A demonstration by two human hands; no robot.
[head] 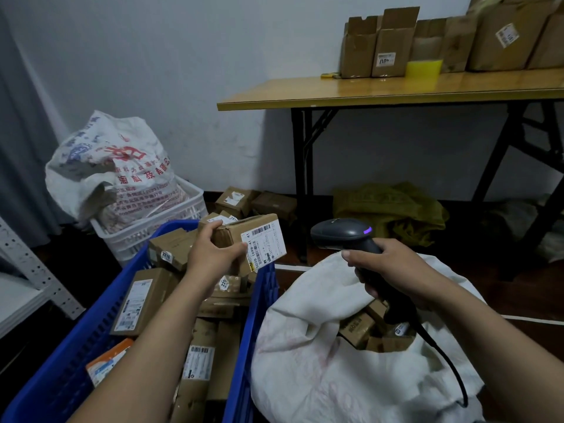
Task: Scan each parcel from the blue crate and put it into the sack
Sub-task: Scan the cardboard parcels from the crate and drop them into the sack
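Single head-worn wide-angle view, looking forward and down, close over the blue crate [76,346] and sack [305,377]; edges seemingly warped.

We log a dark floor [503,294] carrying the blue crate [76,340], a white basket [158,227] just behind it, and the white sack [320,377] beside the crate. Loose boxes [235,201] sit by the wall, a yellow-green bag [390,209] under the bench [305,93]. Bench top: a row of cardboard boxes [393,44], a yellow block [424,68].

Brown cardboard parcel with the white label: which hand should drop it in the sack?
Probably left: the left hand grips the brown cardboard parcel, beside the white cloth sack; the right hand holds the dark grey scanner.
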